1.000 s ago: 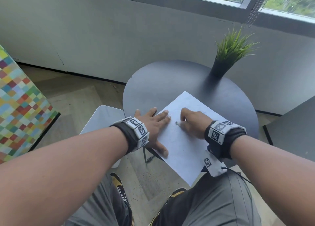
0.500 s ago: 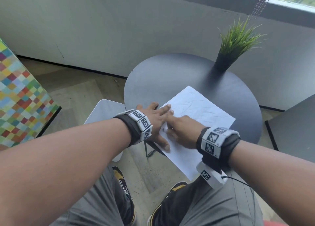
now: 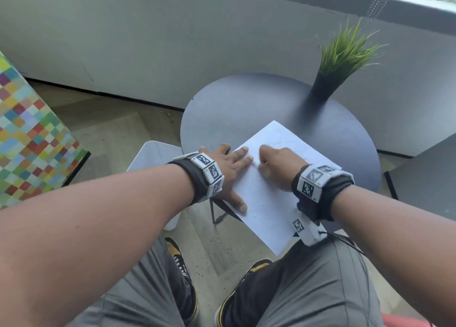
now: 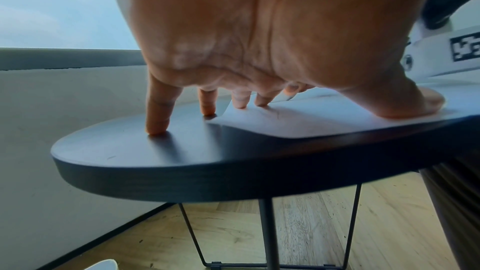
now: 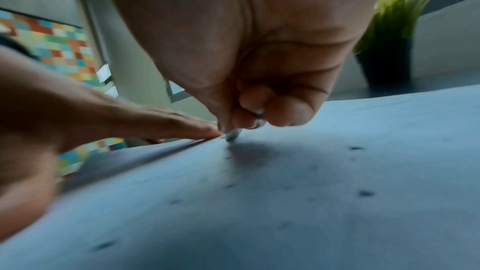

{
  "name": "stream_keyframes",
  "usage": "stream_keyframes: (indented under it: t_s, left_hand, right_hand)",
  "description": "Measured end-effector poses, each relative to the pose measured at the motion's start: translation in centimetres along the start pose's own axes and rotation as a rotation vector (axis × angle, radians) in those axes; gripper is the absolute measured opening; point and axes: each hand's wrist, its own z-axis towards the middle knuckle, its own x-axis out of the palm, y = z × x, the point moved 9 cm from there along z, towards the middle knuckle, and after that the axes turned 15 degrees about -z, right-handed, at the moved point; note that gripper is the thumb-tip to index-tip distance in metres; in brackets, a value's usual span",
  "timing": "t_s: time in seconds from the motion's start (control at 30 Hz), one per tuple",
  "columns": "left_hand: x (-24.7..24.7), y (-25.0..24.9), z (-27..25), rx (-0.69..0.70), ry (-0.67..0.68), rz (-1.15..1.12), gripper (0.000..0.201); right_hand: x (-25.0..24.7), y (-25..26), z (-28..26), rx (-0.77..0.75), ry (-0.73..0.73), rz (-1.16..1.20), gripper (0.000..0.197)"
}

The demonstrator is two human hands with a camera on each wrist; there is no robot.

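A white sheet of paper (image 3: 266,203) lies on a round dark table (image 3: 234,109), its near corner hanging over the edge. My left hand (image 3: 229,168) lies flat, fingers straight. Thumb and two fingers press the sheet's left edge (image 4: 285,122), and the other fingertips (image 4: 155,126) rest on the bare tabletop (image 4: 182,171). My right hand (image 3: 278,166) is curled, pinching a small pale stub (image 5: 232,134) whose tip touches the paper (image 5: 311,192) just beside my left fingertips (image 5: 202,130). What the stub is cannot be told. Faint lines mark the far part of the sheet.
A potted grass plant (image 3: 343,62) stands at the table's far right rim. A white stool (image 3: 153,153) sits left of the table, and a multicoloured checked block (image 3: 29,141) lies farther left. A dark surface (image 3: 429,178) is at the right. My knees are below the paper.
The right hand slid left against the left fingers, then back to the right over the paper. The left hand stayed pressed in place.
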Motion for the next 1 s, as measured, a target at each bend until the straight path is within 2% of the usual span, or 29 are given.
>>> stream_keyframes:
  t_s: [0.1,0.13,0.23,0.27,0.4,0.43,0.53,0.57,0.63,0.7,0.73,0.77,0.87,0.93,1.0]
  left_hand:
    - [-0.1,-0.2,0.0,-0.001,0.020,-0.008,0.130]
    - [-0.2,-0.2,0.1,-0.004,0.023,-0.004,0.130]
    - [-0.3,-0.4,0.2,-0.002,0.015,0.029,0.128]
    - [-0.2,-0.4,0.2,-0.001,0.014,0.032,0.127]
    - [-0.3,-0.4,0.1,-0.003,0.034,0.035,0.128]
    - [-0.3,-0.4,0.2,0.001,0.033,0.036,0.128]
    - [-0.4,-0.4,0.2,0.001,0.012,0.046,0.127]
    - [-0.4,-0.5,0.1,-0.003,0.012,0.046,0.126]
    - [-0.5,-0.6,-0.1,-0.003,0.017,0.045,0.122]
    - [-0.6,-0.8,-0.2,-0.004,0.031,0.041,0.121]
    - [-0.6,-1.0,-0.1,-0.007,0.033,0.044,0.120]
    - [-0.7,-1.1,-0.2,-0.011,0.032,0.049,0.119]
    - [-0.6,-1.3,-0.1,-0.027,0.029,0.067,0.119]
    - [-0.5,-1.2,-0.1,-0.045,0.039,0.071,0.121]
    - [-0.4,-1.1,-0.1,-0.060,0.043,0.074,0.123]
  right_hand:
    - [1.3,5.0,-3.0,-0.331,0.108,0.003,0.020]
    - [1.2,4.5,-3.0,-0.323,0.122,0.016,0.019]
    - [0.2,-0.6,-0.9,-0.056,0.032,0.058,0.018]
    - [0.2,-0.7,-1.0,-0.033,0.020,0.049,0.016]
    - [2.2,5.2,-3.9,-0.343,0.143,-0.036,0.013]
    - [2.1,4.8,-3.7,-0.331,0.151,-0.025,0.013]
    - [0.5,-0.3,-0.9,-0.040,0.030,0.032,0.016]
    - [0.4,-0.9,-0.8,0.009,0.008,0.028,0.017]
    - [1.0,1.1,-1.7,-0.083,0.013,-0.009,0.017]
    - [2.3,4.0,-3.6,-0.269,0.104,-0.016,0.018]
    - [2.6,4.0,-4.0,-0.300,0.140,-0.008,0.016]
    - [2.2,3.0,-3.6,-0.266,0.127,0.000,0.015]
    - [1.0,-2.0,-2.0,-0.004,0.006,0.001,0.023]
    - [1.2,-0.6,-2.6,-0.057,0.010,-0.042,0.020]
    - [2.2,2.9,-4.2,-0.228,0.086,-0.027,0.017]
